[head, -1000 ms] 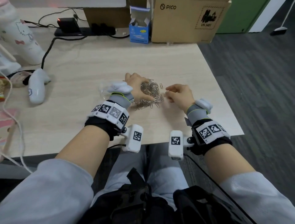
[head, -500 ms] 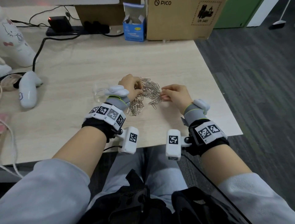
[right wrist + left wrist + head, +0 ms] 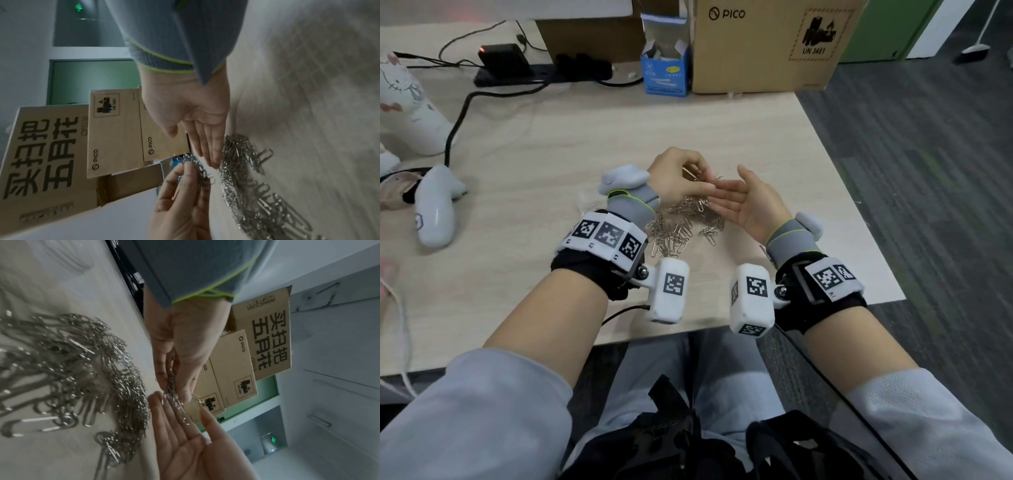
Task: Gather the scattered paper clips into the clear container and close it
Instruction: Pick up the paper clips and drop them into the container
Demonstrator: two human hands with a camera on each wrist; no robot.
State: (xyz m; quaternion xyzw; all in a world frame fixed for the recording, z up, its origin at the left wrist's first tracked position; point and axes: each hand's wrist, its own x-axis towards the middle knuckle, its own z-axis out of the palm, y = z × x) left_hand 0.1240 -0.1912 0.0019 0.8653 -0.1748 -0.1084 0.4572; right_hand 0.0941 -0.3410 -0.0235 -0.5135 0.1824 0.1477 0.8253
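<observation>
Head view: left hand (image 3: 674, 178) pinches a bunch of paper clips (image 3: 700, 176) above the pile (image 3: 681, 226) on the bench (image 3: 551, 164); right hand (image 3: 750, 202) flat, palm up, beside it.
Left wrist: clips (image 3: 172, 391) dangle from curled fingers over the flat palm (image 3: 191, 451).
Right wrist: straight fingers (image 3: 207, 146) just beside the pile (image 3: 246, 178).
</observation>
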